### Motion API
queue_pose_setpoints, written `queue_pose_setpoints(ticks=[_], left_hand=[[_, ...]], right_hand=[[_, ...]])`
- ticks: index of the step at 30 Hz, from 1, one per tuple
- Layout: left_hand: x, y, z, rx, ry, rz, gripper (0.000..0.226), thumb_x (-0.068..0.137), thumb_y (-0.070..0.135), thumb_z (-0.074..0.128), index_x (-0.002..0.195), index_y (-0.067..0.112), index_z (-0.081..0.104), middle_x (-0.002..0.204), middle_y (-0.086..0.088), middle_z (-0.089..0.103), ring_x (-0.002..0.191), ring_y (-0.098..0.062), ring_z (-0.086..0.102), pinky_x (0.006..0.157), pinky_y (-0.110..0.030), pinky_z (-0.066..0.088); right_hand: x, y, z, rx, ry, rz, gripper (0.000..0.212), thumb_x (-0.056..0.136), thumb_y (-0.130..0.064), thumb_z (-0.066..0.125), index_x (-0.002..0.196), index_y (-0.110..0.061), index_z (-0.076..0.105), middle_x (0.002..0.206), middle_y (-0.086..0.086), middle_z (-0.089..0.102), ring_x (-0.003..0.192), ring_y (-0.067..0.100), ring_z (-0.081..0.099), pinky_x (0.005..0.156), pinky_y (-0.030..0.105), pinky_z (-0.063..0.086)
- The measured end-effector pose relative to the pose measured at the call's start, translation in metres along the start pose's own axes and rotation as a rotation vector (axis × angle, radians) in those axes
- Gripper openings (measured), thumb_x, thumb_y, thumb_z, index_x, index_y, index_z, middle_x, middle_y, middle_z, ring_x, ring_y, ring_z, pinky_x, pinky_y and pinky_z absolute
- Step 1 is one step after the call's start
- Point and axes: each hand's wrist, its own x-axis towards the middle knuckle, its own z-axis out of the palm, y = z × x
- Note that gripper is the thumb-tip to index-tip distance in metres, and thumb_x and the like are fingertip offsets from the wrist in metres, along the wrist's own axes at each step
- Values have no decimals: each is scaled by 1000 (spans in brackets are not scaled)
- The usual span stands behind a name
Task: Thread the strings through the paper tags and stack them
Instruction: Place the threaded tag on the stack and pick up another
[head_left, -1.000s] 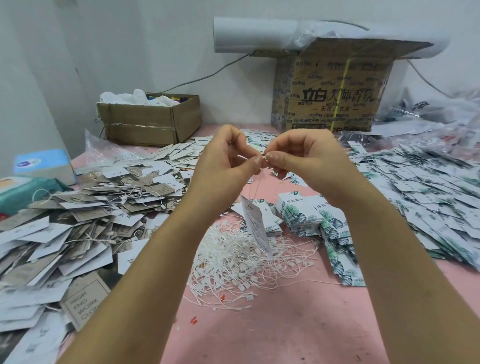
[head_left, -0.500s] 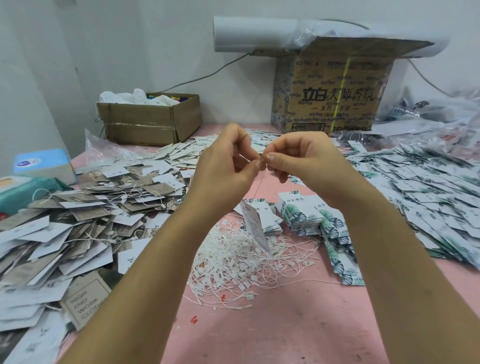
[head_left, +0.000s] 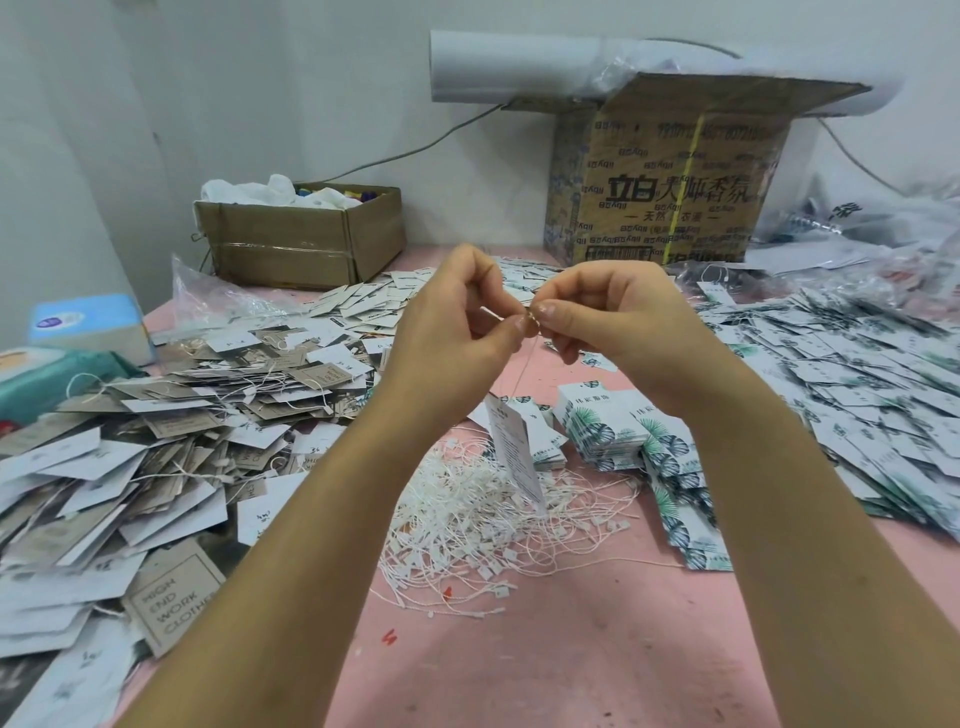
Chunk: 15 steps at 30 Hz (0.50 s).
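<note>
My left hand (head_left: 452, 332) and my right hand (head_left: 618, 327) are raised above the table with their fingertips meeting. Both pinch the ends of a thin white string (head_left: 522, 364). A white paper tag (head_left: 514, 454) hangs from that string, dangling edge-on over a tangle of loose white strings (head_left: 498, 525). Stacks of white tags with green leaf print (head_left: 618, 431) stand just right of the tangle. A wide spread of leaf-print tags with strings (head_left: 857, 395) covers the table's right side.
A heap of grey and white tags (head_left: 156, 441) fills the left side. A small open cardboard box (head_left: 296, 239) and a large printed carton (head_left: 670, 176) stand at the back wall. A blue tissue pack (head_left: 88, 322) lies far left. The table top (head_left: 545, 649) is pink.
The hands stayed raised, the fingertips shifting slightly together on the string ends. The hanging tag swayed a little.
</note>
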Motion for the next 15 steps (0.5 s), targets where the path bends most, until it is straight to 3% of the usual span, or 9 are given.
queue_pose_setpoints(ticks=[3,15], left_hand=[[0,-1,1,1,-3,0,37,83,-3,64,75,23,39,77,-1,67,70,-17,66,77,-51,54],[1,-2,1,-12,1,39,35,83,-1,65,75,21,40,82,-11,68,77,-30,67,77,-54,53]], right_hand=[[0,0,-1,-3,0,-1,15,85,2,61,77,-10,65,58,-5,65,52,7,55,51,20,48],[0,-1,-1,-12,-21,21,14,85,0,61,76,-9,66,58,-3,63,54,10,53,51,21,47]])
